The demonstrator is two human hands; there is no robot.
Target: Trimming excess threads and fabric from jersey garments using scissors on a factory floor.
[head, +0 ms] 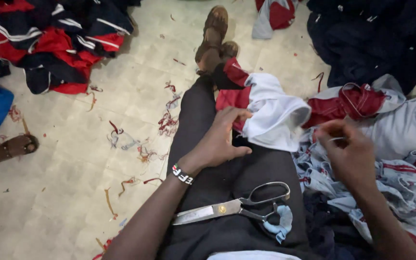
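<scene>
Two hands work a red-and-white garment (pixel 266 108) on the seated person's lap: left hand (pixel 220 139) gripping its edge, right hand (pixel 347 151) pinched shut, apparently on a thread, likely hand-stitching or trimming, scissors (pixel 234 208) resting nearby.

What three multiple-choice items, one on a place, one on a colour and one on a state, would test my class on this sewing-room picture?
1. Where do the scissors lie?
A. on the person's lap
B. on the tiled floor
C. on the pile of clothes

2. What colours is the garment at the left hand?
A. green and yellow
B. red and white
C. all black

3. How are the scissors' blades?
A. wide open
B. closed
C. cutting cloth

Answers:
1 A, they rest on the dark trousers.
2 B, red panels meet white cloth.
3 B, the blades lie together, untouched, while the right hand pinches something small.
</scene>
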